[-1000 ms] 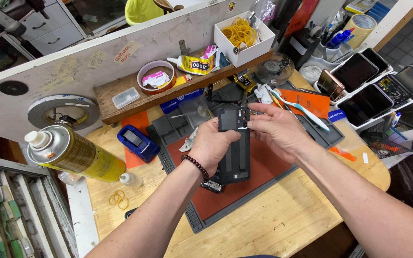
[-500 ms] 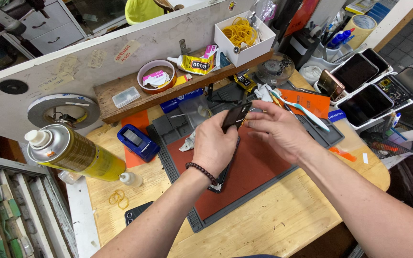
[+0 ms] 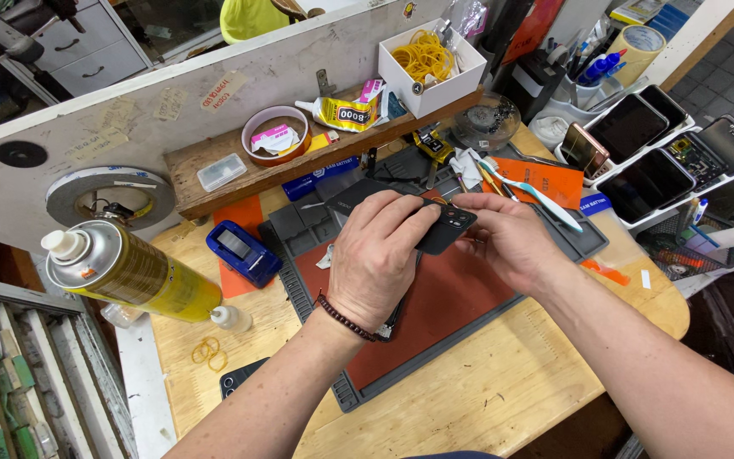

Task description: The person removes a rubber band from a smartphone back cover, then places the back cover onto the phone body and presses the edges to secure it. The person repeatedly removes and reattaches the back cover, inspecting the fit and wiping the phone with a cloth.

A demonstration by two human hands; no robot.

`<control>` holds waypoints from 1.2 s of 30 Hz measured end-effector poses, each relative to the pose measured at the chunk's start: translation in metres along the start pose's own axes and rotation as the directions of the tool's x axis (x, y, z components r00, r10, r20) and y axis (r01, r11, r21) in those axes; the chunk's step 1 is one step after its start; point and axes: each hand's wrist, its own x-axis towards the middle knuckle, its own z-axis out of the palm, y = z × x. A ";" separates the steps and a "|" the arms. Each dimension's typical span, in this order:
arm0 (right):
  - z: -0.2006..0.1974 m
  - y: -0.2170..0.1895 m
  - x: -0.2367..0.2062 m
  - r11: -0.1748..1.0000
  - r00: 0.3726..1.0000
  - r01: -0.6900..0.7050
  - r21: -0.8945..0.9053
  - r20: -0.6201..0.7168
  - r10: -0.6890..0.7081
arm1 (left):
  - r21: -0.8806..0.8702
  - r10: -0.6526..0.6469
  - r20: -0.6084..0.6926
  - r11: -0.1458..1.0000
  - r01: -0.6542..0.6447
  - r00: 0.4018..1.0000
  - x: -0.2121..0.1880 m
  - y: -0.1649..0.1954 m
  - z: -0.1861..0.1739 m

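Over the middle of the red rubber work mat (image 3: pixel 460 310), we are holding a black smartphone with a dark camera block (image 3: pixel 445 228) between both hands. Our left hand (image 3: pixel 377 259), wearing a dark beaded bracelet (image 3: pixel 346 317), is wrapping over the phone's lower part with fingers curled around its edge, covering most of its body. Our right hand (image 3: pixel 507 238) is pinching the phone's upper end, thumb and fingertips pressing at the corner near the camera block. The phone is tilting, lifted clear of the mat.

At nine o'clock from the phone, a yellow spray can with a white nozzle (image 3: pixel 125 270) is lying on its side on the wooden table (image 3: pixel 486 395), and a small blue device with a screen (image 3: pixel 242 251) is sitting between the can and the mat. At eleven o'clock, a wooden shelf (image 3: pixel 214 183) is carrying a roll of reddish tape (image 3: pixel 275 134) and a yellow glue tube (image 3: pixel 341 113). At twelve o'clock, a white box of yellow rubber bands (image 3: pixel 431 64) is standing on the shelf's end. At two o'clock, several dark phones in a white rack (image 3: pixel 647 140) are standing well apart from our hands, and a white-and-teal toothbrush (image 3: pixel 528 189) is lying just beyond our right hand.
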 end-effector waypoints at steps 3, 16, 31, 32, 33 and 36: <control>-0.002 0.003 0.002 1.000 1.000 0.000 -0.006 -0.011 0.000 | -0.010 0.000 -0.006 1.000 0.000 1.000 -0.001 -0.002 0.000; 0.020 -0.004 -0.009 0.903 0.970 0.204 -0.379 -0.048 -0.239 | -0.526 -0.779 0.541 -0.020 0.850 0.317 0.003 -0.028 0.011; 0.068 -0.024 -0.031 0.487 0.808 0.470 -0.737 0.137 -0.573 | -0.550 -0.768 0.525 0.024 0.835 0.368 -0.001 -0.019 0.031; 0.067 -0.024 -0.031 0.484 0.810 0.468 -0.739 0.140 -0.570 | -0.543 -0.768 0.521 0.039 0.839 0.373 -0.001 -0.019 0.030; 0.067 -0.024 -0.031 0.481 0.811 0.467 -0.742 0.144 -0.567 | -0.537 -0.768 0.516 0.053 0.842 0.378 0.000 -0.018 0.030; 0.066 -0.023 -0.032 0.431 0.798 0.483 -0.762 0.181 -0.575 | -0.518 -0.764 0.519 0.075 0.852 0.383 0.001 -0.017 0.029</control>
